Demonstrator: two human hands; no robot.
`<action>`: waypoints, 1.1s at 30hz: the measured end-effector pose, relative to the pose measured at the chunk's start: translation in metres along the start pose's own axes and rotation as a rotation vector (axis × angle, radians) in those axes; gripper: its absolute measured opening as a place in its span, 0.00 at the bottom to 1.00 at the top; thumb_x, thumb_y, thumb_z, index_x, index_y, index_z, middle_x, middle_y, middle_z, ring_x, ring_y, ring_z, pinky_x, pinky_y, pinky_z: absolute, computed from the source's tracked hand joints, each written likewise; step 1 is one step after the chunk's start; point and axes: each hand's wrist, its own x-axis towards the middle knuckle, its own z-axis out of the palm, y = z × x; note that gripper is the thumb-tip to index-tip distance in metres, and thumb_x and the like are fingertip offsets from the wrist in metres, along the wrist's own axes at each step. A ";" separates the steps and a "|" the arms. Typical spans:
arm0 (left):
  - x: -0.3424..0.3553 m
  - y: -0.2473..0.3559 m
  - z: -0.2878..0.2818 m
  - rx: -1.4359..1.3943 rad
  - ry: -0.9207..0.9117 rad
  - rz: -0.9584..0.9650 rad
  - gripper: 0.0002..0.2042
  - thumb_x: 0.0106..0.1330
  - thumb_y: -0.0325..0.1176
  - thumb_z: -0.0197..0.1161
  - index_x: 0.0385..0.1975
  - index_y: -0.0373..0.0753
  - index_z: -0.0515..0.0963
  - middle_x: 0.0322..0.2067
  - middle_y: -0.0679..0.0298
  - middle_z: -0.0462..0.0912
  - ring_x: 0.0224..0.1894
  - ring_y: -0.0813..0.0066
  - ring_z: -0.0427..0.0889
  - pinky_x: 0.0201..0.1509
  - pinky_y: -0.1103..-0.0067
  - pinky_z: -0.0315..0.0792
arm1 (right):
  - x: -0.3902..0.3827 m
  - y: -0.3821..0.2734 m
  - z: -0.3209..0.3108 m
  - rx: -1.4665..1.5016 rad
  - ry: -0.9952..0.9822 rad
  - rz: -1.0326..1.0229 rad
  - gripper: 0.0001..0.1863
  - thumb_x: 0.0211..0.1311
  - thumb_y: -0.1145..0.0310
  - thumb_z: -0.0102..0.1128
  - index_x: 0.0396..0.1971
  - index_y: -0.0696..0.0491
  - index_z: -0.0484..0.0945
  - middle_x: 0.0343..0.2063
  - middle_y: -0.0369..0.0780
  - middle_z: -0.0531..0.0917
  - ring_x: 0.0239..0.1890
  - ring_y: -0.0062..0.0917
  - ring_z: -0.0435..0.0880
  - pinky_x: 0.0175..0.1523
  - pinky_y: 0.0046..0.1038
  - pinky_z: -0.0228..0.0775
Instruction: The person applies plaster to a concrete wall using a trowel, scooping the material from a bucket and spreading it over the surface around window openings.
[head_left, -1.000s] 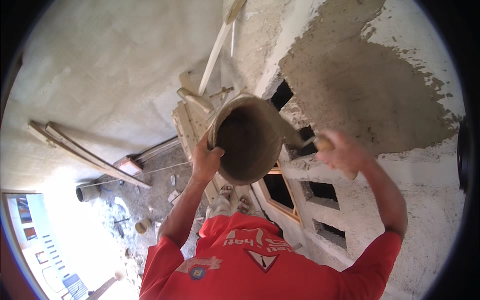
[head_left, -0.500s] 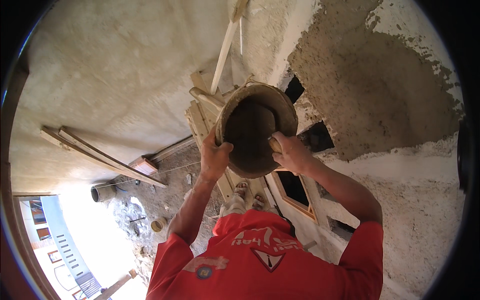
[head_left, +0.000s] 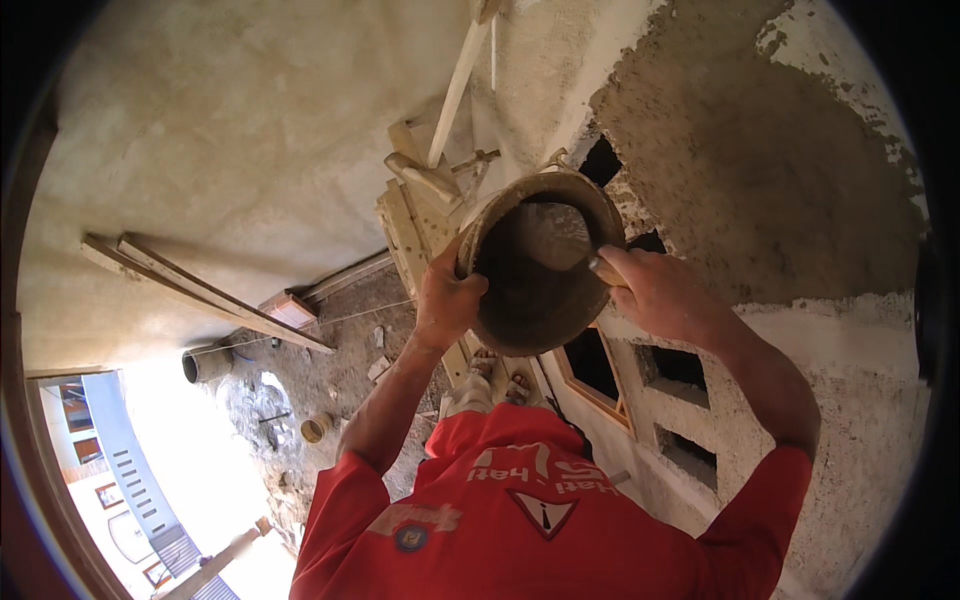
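My left hand [head_left: 447, 300] is closed on the left rim of a mortar-crusted bucket [head_left: 520, 332], which is tipped so its dark inside shows. My right hand [head_left: 660, 290] grips the short wooden handle of a trowel [head_left: 610, 274] at the bucket's right edge. Inside the bucket, a pale grey rounded surface [head_left: 555, 235] looks like the trowel's blade, though the join to the handle is hard to see. How much mortar lies in the bucket's shadowed part is unclear.
I stand on wooden planks [head_left: 405, 235] above a rubble-strewn floor [head_left: 350, 350]. Wet plaster [head_left: 740, 190] covers part of the right wall, which has dark openings [head_left: 675, 375]. Two long battens [head_left: 210, 295] lean at the left. A small bucket [head_left: 316, 428] stands below.
The bucket and both hands have shifted right. My right hand has moved the trowel toward the bucket's right rim, and the pale surface inside shows more brightly.
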 end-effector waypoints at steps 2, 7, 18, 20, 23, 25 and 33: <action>0.002 0.004 0.005 0.095 0.005 -0.023 0.29 0.53 0.19 0.55 0.61 0.32 0.74 0.37 0.65 0.83 0.35 0.81 0.78 0.42 0.83 0.73 | 0.012 -0.011 0.011 0.171 -0.114 0.055 0.17 0.67 0.65 0.58 0.52 0.57 0.74 0.34 0.54 0.85 0.39 0.50 0.86 0.46 0.45 0.79; 0.014 -0.005 0.007 0.097 -0.045 0.081 0.33 0.53 0.20 0.56 0.65 0.36 0.72 0.36 0.57 0.84 0.35 0.74 0.81 0.45 0.78 0.74 | 0.013 0.020 0.044 0.025 -0.267 0.075 0.18 0.68 0.62 0.58 0.52 0.56 0.75 0.37 0.52 0.86 0.42 0.48 0.86 0.49 0.45 0.78; 0.010 0.018 0.021 0.310 -0.036 0.006 0.32 0.55 0.23 0.58 0.66 0.42 0.72 0.41 0.51 0.86 0.44 0.62 0.86 0.52 0.71 0.76 | -0.001 0.006 0.010 -0.672 -0.015 0.044 0.14 0.62 0.67 0.61 0.46 0.56 0.80 0.28 0.51 0.85 0.34 0.38 0.88 0.42 0.38 0.82; 0.011 0.016 0.025 0.291 -0.041 0.030 0.32 0.55 0.23 0.58 0.66 0.42 0.72 0.44 0.48 0.86 0.47 0.59 0.87 0.54 0.70 0.76 | 0.015 0.021 0.023 -0.463 -0.172 0.053 0.15 0.62 0.66 0.61 0.47 0.57 0.80 0.29 0.50 0.86 0.35 0.39 0.89 0.43 0.40 0.82; 0.012 0.018 0.027 0.249 -0.049 -0.028 0.32 0.55 0.23 0.58 0.66 0.42 0.72 0.45 0.46 0.86 0.50 0.57 0.86 0.56 0.69 0.76 | 0.016 0.043 0.038 -0.145 -0.266 0.151 0.19 0.64 0.64 0.62 0.50 0.60 0.79 0.32 0.51 0.87 0.40 0.41 0.89 0.47 0.42 0.81; 0.013 0.018 0.030 0.233 -0.059 -0.097 0.32 0.55 0.23 0.58 0.66 0.40 0.72 0.45 0.46 0.86 0.50 0.57 0.86 0.57 0.69 0.75 | 0.008 0.059 0.066 0.116 -0.231 0.073 0.21 0.65 0.62 0.62 0.52 0.60 0.78 0.37 0.51 0.87 0.43 0.43 0.88 0.50 0.42 0.80; 0.005 -0.006 0.026 0.110 0.017 0.000 0.31 0.54 0.21 0.56 0.64 0.32 0.72 0.41 0.61 0.85 0.40 0.78 0.81 0.49 0.79 0.75 | -0.005 0.043 0.133 0.607 0.101 0.085 0.25 0.65 0.58 0.66 0.56 0.58 0.77 0.43 0.54 0.86 0.47 0.45 0.87 0.52 0.38 0.77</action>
